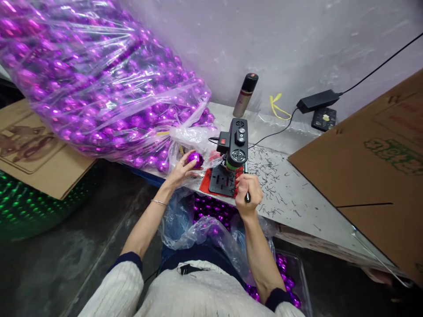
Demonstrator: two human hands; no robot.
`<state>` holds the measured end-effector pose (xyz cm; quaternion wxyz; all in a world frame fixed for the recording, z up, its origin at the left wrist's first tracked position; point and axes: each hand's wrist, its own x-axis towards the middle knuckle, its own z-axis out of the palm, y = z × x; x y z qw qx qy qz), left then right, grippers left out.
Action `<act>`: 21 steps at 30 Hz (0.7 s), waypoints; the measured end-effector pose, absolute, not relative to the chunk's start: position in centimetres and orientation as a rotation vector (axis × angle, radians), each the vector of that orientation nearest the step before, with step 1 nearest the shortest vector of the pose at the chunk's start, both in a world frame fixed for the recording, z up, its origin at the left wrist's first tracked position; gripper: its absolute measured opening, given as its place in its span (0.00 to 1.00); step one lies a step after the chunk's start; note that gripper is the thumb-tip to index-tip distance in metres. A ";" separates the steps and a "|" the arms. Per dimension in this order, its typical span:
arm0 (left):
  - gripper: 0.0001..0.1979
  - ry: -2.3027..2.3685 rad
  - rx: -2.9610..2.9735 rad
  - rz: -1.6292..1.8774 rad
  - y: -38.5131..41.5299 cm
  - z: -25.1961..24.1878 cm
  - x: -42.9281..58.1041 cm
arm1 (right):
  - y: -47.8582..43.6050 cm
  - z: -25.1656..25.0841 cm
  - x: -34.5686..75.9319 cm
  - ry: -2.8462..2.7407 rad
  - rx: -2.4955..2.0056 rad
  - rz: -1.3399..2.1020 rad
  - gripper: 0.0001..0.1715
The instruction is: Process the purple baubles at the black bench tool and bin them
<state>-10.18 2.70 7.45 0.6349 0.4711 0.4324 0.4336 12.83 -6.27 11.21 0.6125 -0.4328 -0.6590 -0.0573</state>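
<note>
My left hand (181, 171) grips a shiny purple faceted bauble (195, 160) between thumb and fingers, just left of a small black bench drill press (238, 143). My right hand (249, 193) is closed around the black lever handle (247, 198) on the machine's right side. The machine's slotted black base plate (222, 181) rests on a red sheet (205, 182). Beside my left hand lies the gathered mouth of a huge clear bag (132, 88) full of the same baubles. Below the table edge, an open plastic bag (198, 231) in front of me holds more purple baubles.
Black shavings (269, 176) litter the table right of the machine. Behind it stand a spray can (245, 94), a yellow ribbon (277, 107) and a black power adapter (319, 101) with its cord. A large cardboard box (373, 176) flanks the right; flattened cardboard (42, 149) lies left.
</note>
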 end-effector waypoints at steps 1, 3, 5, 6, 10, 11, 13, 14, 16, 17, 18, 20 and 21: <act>0.38 0.949 1.029 0.995 2.1 7.0 -9.7 | -6.3 11.3 12.9 -1.517 -0.999 -0.131 0.13; 0.37 0.903 0.981 1.020 1.2 6.2 -8.7 | -6.2 11.3 12.9 -1.516 -0.999 -0.133 0.14; 0.36 0.909 0.977 1.036 0.6 5.3 -7.9 | -6.2 11.4 12.9 -1.520 -0.999 -0.142 0.14; 0.36 0.928 0.988 1.029 0.4 4.9 -7.4 | -6.2 11.4 12.9 -1.523 -1.003 -0.149 0.14; 0.38 1.023 1.074 0.996 -0.2 3.3 -5.5 | -6.2 11.7 12.9 -1.533 -1.028 -0.182 0.15; 0.38 1.044 1.105 1.000 -0.2 2.9 -5.0 | -6.2 11.8 12.9 -1.533 -1.031 -0.186 0.15; 0.37 1.093 1.194 1.021 -0.3 2.3 -4.1 | -6.1 12.1 13.0 -1.526 -1.032 -0.176 0.15; 0.36 1.123 1.260 1.029 -0.3 2.1 -3.6 | -6.0 12.3 12.9 -1.518 -1.032 -0.167 0.15; 0.33 1.197 1.432 1.029 -0.4 1.9 -3.0 | -5.9 12.7 12.9 -1.495 -1.038 -0.145 0.15; 0.32 1.234 1.529 1.018 -0.4 1.9 -2.7 | -5.8 12.9 12.9 -1.485 -1.046 -0.137 0.15; 0.32 1.262 1.626 1.003 -0.4 2.0 -2.6 | -5.8 13.1 12.8 -1.477 -1.055 -0.131 0.15; 0.33 1.289 1.800 0.970 -0.3 2.1 -2.4 | -5.8 13.3 12.8 -1.467 -1.069 -0.121 0.15; 0.34 1.290 1.869 0.961 -0.2 2.2 -2.3 | -5.8 13.4 12.7 -1.465 -1.072 -0.120 0.15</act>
